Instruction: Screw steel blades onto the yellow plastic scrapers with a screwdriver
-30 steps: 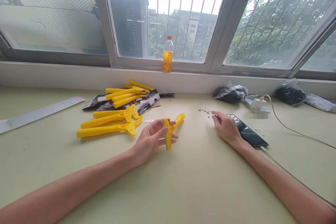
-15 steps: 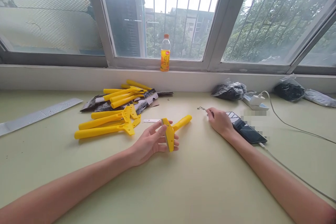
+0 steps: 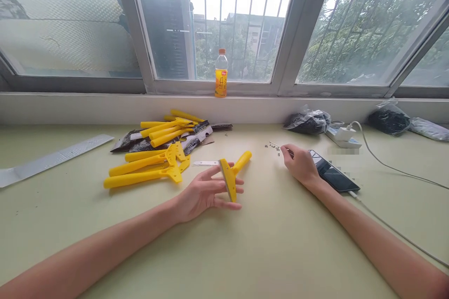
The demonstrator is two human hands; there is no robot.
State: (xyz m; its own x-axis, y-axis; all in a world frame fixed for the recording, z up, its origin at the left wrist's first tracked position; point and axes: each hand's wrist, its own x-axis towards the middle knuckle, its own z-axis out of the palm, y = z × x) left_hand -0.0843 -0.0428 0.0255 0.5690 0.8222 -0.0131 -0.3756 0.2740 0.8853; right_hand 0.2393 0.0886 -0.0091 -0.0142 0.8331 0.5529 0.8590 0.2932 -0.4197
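Observation:
A yellow scraper (image 3: pixel 229 182) rests across the fingers of my left hand (image 3: pixel 199 196), its handle pointing up and to the right. The fingers are spread behind its head, and a metal edge shows along the head's left side. My right hand (image 3: pixel 300 163) is closed in a pinch on a thin metal rod (image 3: pixel 274 144), whose kind I cannot make out. Several small screws (image 3: pixel 272 146) lie on the table by its tip. Behind my left fingers a flat metal blade (image 3: pixel 206 163) lies on the table, partly covered.
Several more yellow scrapers (image 3: pixel 140 181) lie to the left, some on dark packaging (image 3: pixel 122 142). A phone (image 3: pixel 333 173) with a cable is beside my right wrist. Further back are a bottle (image 3: pixel 220 77), a bag (image 3: pixel 308 121) and a charger (image 3: pixel 345 134). A long grey strip (image 3: pixel 56 159) lies far left.
My right hand has shifted slightly right, and the rod and loose screws show more clearly. My left fingers have opened wider around the scraper, with the thumb off the front of its head.

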